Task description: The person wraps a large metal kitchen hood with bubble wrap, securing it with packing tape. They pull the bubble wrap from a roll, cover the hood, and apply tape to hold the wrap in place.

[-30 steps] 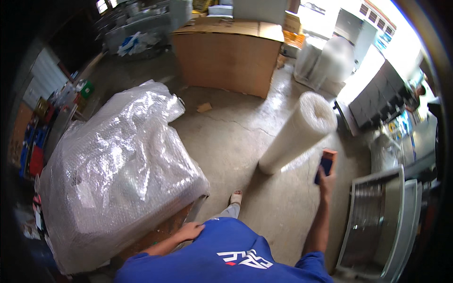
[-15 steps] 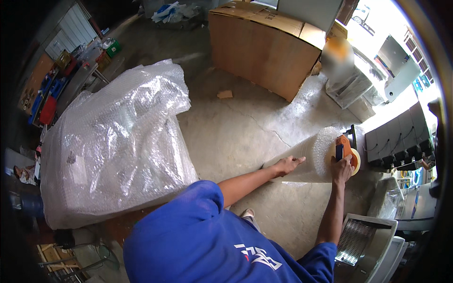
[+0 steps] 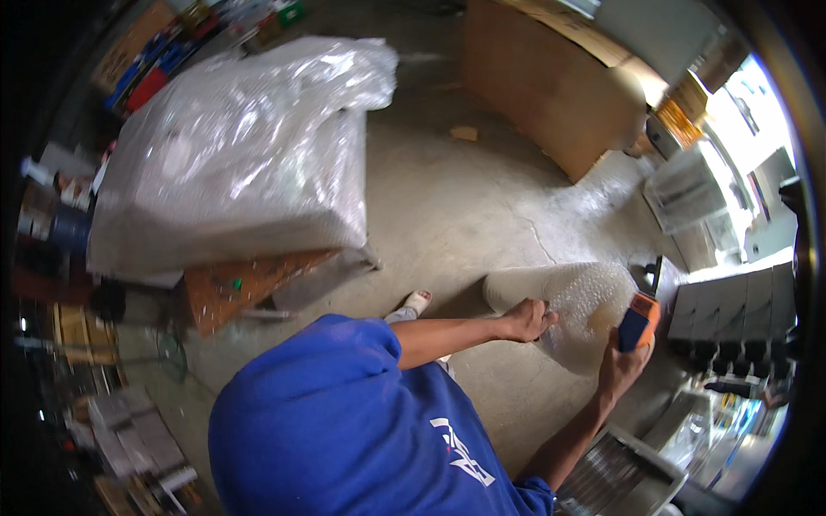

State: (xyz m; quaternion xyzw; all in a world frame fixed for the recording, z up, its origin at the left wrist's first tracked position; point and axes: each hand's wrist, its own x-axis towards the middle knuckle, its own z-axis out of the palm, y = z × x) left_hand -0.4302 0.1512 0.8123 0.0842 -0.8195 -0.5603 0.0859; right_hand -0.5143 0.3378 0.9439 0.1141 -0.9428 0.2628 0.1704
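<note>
A large roll of bubble wrap [image 3: 594, 297] stands on the floor in front of me, tilted in the view. My left hand [image 3: 528, 322] is at the near left side of the roll, fingers curled closed. Whatever they pinch there is too small to make out. Wrapped in my right hand [image 3: 623, 365] is an orange and dark blue tape dispenser [image 3: 638, 325], held up beside the roll's right end. The tape roll in it hardly shows from this angle.
At the left, a bulky thing covered in bubble wrap [image 3: 232, 181] rests on a brown wooden top [image 3: 245, 282]. A big cardboard box [image 3: 542, 82] stands at the far side. Grey units [image 3: 731, 301] stand at the right, and a metal-grilled appliance [image 3: 615, 477] is near my right arm.
The view has shifted and turned. My left hand has gone from a pointing finger laid on the roll to curled fingers. The tape dispenser has turned and moved off the roll's end.
</note>
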